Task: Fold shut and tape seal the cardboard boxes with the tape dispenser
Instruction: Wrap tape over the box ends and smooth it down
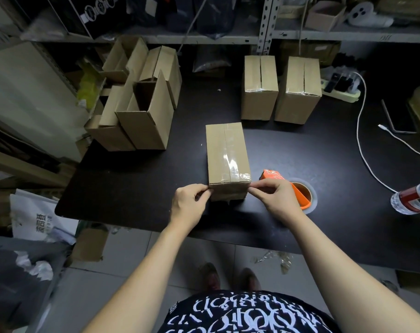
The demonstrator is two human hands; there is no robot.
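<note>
The taped box (227, 152) stands on the black table (156, 183) right in front of me, its flaps folded shut and a strip of clear tape (233, 164) running along its top seam and over the near edge. My left hand (188, 204) is at the box's near left top corner, thumb and fingers curled and pinching the cardboard edge there. My right hand (275, 195) is at the near right top corner, fingers bent and pinching in the same way; I cannot tell whether they catch the cardboard itself or only the tape end that wraps round that corner. The two hands are apart, with the box's near face between them. The orange tape dispenser (300, 194) lies on the table just to the right of the box, partly hidden behind my right hand and held by neither hand. Beyond the box and to the right, two sealed boxes (259, 87) (299, 90) stand side by side, each with tape along its seam. Beyond the box and to the left is a cluster of open boxes (141, 116) with their flaps up. Far to the right of the box a white cable (361, 131) snakes across the table, and a plastic bottle (413, 200) lies at the frame's edge.
</note>
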